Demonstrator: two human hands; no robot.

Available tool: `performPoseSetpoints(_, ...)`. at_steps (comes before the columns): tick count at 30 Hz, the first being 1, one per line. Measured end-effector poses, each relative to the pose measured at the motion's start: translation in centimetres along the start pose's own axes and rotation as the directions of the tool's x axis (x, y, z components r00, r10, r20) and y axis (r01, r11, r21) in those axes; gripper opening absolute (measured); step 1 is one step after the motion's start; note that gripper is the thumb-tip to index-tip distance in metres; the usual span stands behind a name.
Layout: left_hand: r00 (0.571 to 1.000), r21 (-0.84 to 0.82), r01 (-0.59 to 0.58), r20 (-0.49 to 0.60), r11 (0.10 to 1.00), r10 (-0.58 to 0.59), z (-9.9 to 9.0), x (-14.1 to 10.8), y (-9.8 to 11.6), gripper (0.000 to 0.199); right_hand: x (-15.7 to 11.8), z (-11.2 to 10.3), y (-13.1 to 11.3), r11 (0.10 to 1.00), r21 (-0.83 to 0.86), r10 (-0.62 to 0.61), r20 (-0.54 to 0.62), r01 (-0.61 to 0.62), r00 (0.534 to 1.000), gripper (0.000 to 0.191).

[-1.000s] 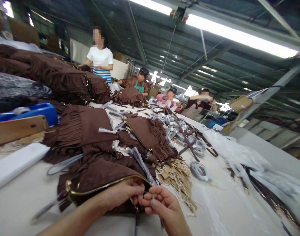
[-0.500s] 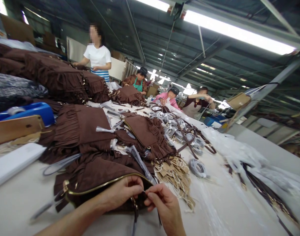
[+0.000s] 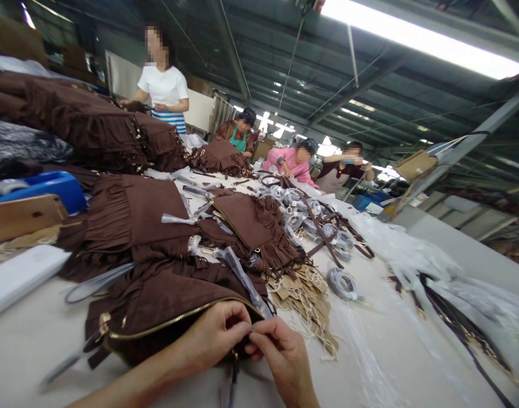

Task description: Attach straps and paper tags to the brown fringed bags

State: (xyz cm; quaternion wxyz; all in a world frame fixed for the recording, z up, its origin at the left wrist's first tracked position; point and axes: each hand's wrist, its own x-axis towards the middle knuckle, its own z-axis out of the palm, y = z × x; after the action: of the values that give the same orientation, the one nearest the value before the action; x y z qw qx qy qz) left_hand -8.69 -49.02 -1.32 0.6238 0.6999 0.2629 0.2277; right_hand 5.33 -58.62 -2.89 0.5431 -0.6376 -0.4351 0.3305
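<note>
A brown fringed bag (image 3: 169, 294) lies on the pale table in front of me, its brass zipper (image 3: 165, 327) unzipped and the mouth gaping. Over that opening, my left hand (image 3: 220, 328) pinches with thumb and forefinger. My right hand (image 3: 278, 345) pinches too, its fingertips meeting those of the left. Whatever is between the fingertips is too small to name. Below the hands hangs a dark strap end (image 3: 233, 377) with metal hardware. A plastic-wrapped strip (image 3: 246, 280) lies across the bag behind my hands.
Beyond are more brown fringed bags (image 3: 152, 215). Tan tags with strings (image 3: 304, 300) and wrapped coiled straps (image 3: 342, 283) lie to the right, by clear plastic (image 3: 412, 249). At left are a blue tape dispenser (image 3: 59, 190), a phone (image 3: 25, 218) and a white box (image 3: 25, 277). Several people work behind.
The view has shifted slightly, so the table's contents sit a little further left and higher. My hands stay pinched together over the bag's mouth, fingertips now closer together.
</note>
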Motion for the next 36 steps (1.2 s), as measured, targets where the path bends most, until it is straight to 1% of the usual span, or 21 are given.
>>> performPoseSetpoints(4, 1.000, 0.014, 0.008, 0.002, 1.000, -0.008, 0.0, 0.0, 0.0, 0.012, 0.0, 0.0, 0.0, 1.000, 0.003, 0.000, 0.009, 0.000, 1.000, 0.032)
performPoseSetpoints(8, 1.000, 0.027, 0.005, -0.015, 1.000, -0.004, 0.0, 0.0, 0.0, 0.012, 0.0, -0.1, -0.1, 0.999, 0.033, 0.016, -0.016, -0.015, 1.000, 0.032)
performPoseSetpoints(10, 1.000, 0.037, 0.002, -0.017, 0.999, -0.001, -0.1, 0.0, 0.1, 0.012, 0.0, -0.1, -0.1, 0.999, 0.034, 0.022, 0.007, -0.023, 1.000, 0.032)
performPoseSetpoints(12, 1.000, 0.033, 0.000, -0.014, 0.999, 0.000, -0.1, 0.0, 0.0, 0.011, 0.0, -0.2, -0.1, 1.000, 0.021, 0.015, 0.015, -0.015, 1.000, 0.031)
performPoseSetpoints(17, 0.999, 0.051, -0.007, -0.032, 0.999, 0.008, 0.2, 0.1, -0.5, 0.013, 0.0, 0.1, 0.2, 1.000, -0.012, -0.014, -0.010, 0.014, 1.000, 0.030)
performPoseSetpoints(21, 0.998, 0.122, -0.019, -0.052, 0.992, 0.025, 0.6, -0.1, -0.6, 0.014, 0.1, 0.1, 0.5, 0.995, -0.081, -0.064, 0.005, 0.064, 0.998, 0.025)
performPoseSetpoints(23, 0.997, 0.158, -0.027, -0.064, 0.987, 0.038, 0.8, -0.4, -0.4, 0.014, 0.1, -0.1, 0.6, 0.978, -0.163, -0.128, 0.037, 0.133, 0.991, 0.021)
performPoseSetpoints(25, 0.996, 0.192, -0.031, -0.077, 0.981, 0.046, 1.0, -0.6, -0.3, 0.013, 0.1, -0.2, 0.6, 0.940, -0.257, -0.210, 0.080, 0.224, 0.974, 0.019)
performPoseSetpoints(27, 0.995, 0.235, -0.025, -0.089, 0.972, 0.047, 1.1, -0.7, -0.4, 0.013, 0.1, -0.3, 0.7, 0.905, -0.316, -0.261, 0.111, 0.283, 0.959, 0.019)
performPoseSetpoints(30, 0.996, 0.282, -0.008, -0.084, 0.959, 0.033, 1.2, -0.4, -1.1, 0.013, 0.4, -0.3, 1.1, 0.894, -0.339, -0.265, 0.130, 0.294, 0.956, 0.021)
performPoseSetpoints(33, 0.997, 0.246, 0.014, -0.072, 0.969, 0.004, 1.0, 0.2, -1.8, 0.017, 0.8, -0.1, 1.4, 0.889, -0.363, -0.245, 0.140, 0.279, 0.960, 0.023)
performPoseSetpoints(34, 0.998, 0.229, 0.016, -0.070, 0.973, 0.000, 0.8, 0.3, -1.8, 0.019, 0.9, 0.0, 1.4, 0.890, -0.368, -0.233, 0.145, 0.271, 0.962, 0.023)
performPoseSetpoints(36, 0.998, 0.211, -0.014, -0.055, 0.977, 0.027, 0.2, 0.0, -1.3, 0.022, 0.7, 0.0, 1.0, 0.897, -0.353, -0.234, 0.130, 0.265, 0.964, 0.016)
